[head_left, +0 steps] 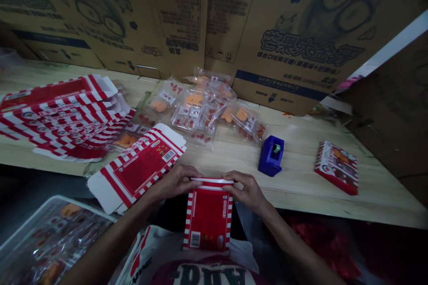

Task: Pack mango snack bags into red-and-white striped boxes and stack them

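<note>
A red box with red-and-white striped edges [209, 218] is upright in front of my body, its barcode side facing me. My left hand [180, 180] pinches the top left corner between thumb and fingers. At the top right corner my right hand [245, 189] grips in the same way. A white-and-red flap edge runs between the two hands along the box's top. Close to my left hand lies a flattened red-and-white carton [143, 164] at the table's front edge. A blue tape dispenser [271, 156] stands on the table beyond my right hand.
Flattened striped cartons [67, 118] are stacked at the left. Clear packets of candy [195, 109] lie in a heap mid-table. A filled box [337, 165] rests at the right. Big cardboard boxes [294, 31] stand behind, and a white tray [60, 198] of packets sits lower left.
</note>
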Motion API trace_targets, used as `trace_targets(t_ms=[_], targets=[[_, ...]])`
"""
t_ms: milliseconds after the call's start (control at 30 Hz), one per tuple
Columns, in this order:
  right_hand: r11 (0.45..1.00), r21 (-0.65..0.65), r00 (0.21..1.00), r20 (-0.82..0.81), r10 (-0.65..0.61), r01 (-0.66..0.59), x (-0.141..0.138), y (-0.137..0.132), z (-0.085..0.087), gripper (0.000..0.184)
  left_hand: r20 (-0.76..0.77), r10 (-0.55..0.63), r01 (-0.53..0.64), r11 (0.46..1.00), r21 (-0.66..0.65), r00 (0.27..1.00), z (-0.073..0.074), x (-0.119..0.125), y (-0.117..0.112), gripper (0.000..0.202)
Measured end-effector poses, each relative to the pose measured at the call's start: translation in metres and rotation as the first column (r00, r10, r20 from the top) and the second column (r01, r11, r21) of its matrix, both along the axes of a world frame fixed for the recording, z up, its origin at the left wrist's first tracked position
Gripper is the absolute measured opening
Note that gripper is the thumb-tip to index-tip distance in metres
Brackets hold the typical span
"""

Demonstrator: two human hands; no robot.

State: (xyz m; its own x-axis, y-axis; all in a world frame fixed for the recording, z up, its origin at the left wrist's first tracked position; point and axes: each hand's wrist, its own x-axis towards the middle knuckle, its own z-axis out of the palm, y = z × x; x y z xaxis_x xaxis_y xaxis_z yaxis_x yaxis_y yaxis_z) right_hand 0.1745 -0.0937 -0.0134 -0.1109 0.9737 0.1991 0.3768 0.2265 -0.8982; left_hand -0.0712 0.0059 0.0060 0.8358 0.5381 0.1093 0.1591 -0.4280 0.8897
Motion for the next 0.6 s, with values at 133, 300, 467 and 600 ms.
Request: trace_targets(t_ms=[133,300,467,600], targets=[[0.978,0.042,0.977,-0.068,-0.202,0.205,-0.014,-0.014,-0.016,0.006,0.063,0.165,-0.161,0.985,-0.07,0.984,-0.023,0.001,-0.012,0.017],[0.944,-0.049,0.932,-0.151,-0.33,0.326,-0.032,-0.024,-0.027,0.007,0.181,0.368,-0.262,0.862,-0.433,0.912,-0.056,0.022,-0.028,0.018],[0.82,-0.017,0.803,-0.191,-0.564,0.572,0.009,-0.025,-0.025,0.014,0.158,0.503,-0.373,0.786,-0.493,0.85,-0.069,0.032,-0.031,0.013],[0.397,0.054,0.399,-0.185,-0.898,0.916,0.081,-0.023,-0.027,0.024,0.156,0.485,-0.366,0.801,-0.475,0.86,-0.073,0.03,-0.024,0.016]])
